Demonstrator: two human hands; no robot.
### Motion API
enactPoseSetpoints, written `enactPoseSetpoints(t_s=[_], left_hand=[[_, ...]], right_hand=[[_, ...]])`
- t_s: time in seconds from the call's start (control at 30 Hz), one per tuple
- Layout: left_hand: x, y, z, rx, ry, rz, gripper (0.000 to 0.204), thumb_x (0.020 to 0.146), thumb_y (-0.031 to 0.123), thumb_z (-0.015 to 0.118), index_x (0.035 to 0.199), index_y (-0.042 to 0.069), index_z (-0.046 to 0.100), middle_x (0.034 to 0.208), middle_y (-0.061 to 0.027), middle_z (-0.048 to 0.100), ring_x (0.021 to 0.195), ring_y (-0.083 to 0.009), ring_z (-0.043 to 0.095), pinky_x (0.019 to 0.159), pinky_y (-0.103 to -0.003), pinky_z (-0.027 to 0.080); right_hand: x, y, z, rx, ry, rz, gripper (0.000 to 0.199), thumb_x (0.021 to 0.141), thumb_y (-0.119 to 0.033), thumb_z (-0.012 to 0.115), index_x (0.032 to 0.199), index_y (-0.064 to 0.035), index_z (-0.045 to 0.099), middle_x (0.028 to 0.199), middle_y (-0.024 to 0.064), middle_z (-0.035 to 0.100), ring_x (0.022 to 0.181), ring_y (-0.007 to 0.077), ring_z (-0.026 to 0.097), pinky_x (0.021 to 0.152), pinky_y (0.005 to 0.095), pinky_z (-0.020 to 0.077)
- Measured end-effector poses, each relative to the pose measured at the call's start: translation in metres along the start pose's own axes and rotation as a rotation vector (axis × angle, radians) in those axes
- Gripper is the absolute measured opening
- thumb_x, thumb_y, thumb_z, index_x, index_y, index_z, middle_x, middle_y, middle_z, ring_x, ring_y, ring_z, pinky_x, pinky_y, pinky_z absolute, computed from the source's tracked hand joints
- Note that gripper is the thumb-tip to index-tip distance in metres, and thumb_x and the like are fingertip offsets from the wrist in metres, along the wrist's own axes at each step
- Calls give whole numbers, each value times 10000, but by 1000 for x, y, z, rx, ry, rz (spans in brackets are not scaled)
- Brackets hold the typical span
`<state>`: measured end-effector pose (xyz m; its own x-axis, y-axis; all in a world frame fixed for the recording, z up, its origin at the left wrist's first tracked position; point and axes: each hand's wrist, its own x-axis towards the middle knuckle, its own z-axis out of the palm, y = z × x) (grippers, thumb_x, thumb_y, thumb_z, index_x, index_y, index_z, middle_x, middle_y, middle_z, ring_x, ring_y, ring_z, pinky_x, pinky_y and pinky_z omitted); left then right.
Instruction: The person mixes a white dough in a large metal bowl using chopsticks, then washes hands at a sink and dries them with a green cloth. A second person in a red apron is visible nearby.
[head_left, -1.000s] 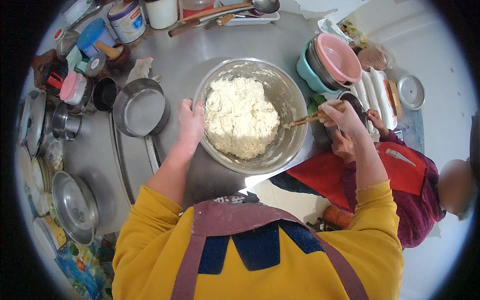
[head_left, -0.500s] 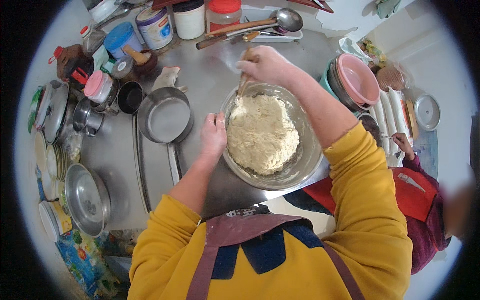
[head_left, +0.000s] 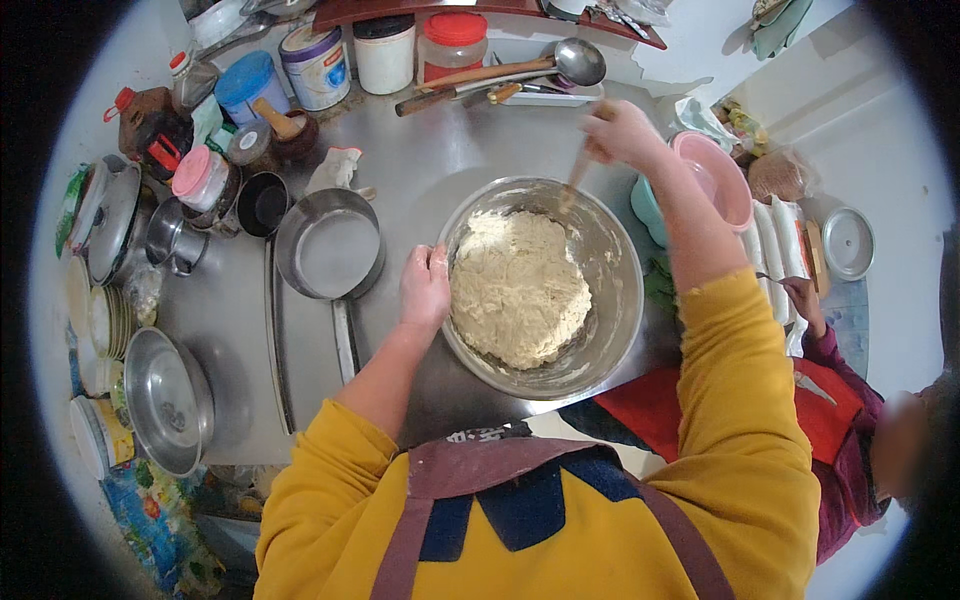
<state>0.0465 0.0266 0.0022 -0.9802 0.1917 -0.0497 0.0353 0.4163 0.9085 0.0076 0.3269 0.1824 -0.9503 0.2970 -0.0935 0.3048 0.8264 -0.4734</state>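
Note:
A large steel mixing bowl (head_left: 622, 335) stands on the steel counter in front of me. Pale, rough-surfaced dough (head_left: 520, 285) fills much of it, heaped toward the left wall. My left hand (head_left: 426, 285), dusted with flour, grips the bowl's left rim. Over the bowl's far right edge, my right hand (head_left: 622, 135) is closed around a brown wooden stirring stick (head_left: 577, 178). Its lower end points down inside the far wall, beside the dough; motion blurs it.
Left of the bowl lies a steel saucepan (head_left: 330, 245); a wide steel basin (head_left: 170, 400) is farther left. Jars and a ladle (head_left: 579, 62) line the back. At right are a pink basin (head_left: 715, 180) and another person's hand (head_left: 803, 298) beside white rolls (head_left: 775, 235).
My right hand and the stick have moved right, from the bowl's far left side to its far right. My left hand stays on the rim.

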Motion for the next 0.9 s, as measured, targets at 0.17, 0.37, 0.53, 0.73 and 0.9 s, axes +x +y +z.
enactPoseSetpoints(t_s=[0.17, 0.37, 0.53, 0.73, 0.9], left_hand=[[-1, -2, 2, -31, 4, -26, 328, 942, 274, 462, 880, -37, 542, 892, -245, 576, 858, -404, 549, 775, -442, 421], [-2, -1, 5, -21, 99, 15, 352, 948, 295, 441, 943, -45, 534, 940, -265, 579, 907, -435, 541, 798, -452, 418], [-3, 4, 2, -30, 91, -4, 365, 950, 312, 433, 936, -38, 536, 912, -266, 581, 892, -432, 545, 788, -454, 420], [0, 5, 0, -15, 20, 6, 355, 949, 297, 438, 885, -41, 522, 853, -265, 568, 827, -421, 548, 756, -459, 419], [0, -3, 2, 2, 80, 94, 348, 952, 286, 432, 859, -39, 516, 845, -262, 566, 817, -425, 542, 752, -460, 418]], right_hand=[[9, -77, 62, 186, -129, -318, 283, 833, -264, 572, 887, 6, 638, 748, 187, 649, 695, 281, 640, 688, 384, 507], [-15, -42, 52, 228, -34, -305, 294, 860, -272, 576, 877, 15, 638, 691, 130, 625, 627, 215, 608, 637, 365, 501], [-64, 66, -19, 185, -14, 96, 251, 866, -199, 549, 743, 18, 585, 616, 73, 594, 476, 148, 550, 485, 285, 474], [-122, 120, -7, 416, -61, 257, 209, 864, -178, 553, 758, 1, 578, 609, 73, 590, 475, 167, 564, 462, 296, 452], [-54, 40, 9, 144, 145, 37, 307, 846, -261, 560, 805, 38, 617, 637, 172, 608, 560, 264, 611, 586, 376, 485]])
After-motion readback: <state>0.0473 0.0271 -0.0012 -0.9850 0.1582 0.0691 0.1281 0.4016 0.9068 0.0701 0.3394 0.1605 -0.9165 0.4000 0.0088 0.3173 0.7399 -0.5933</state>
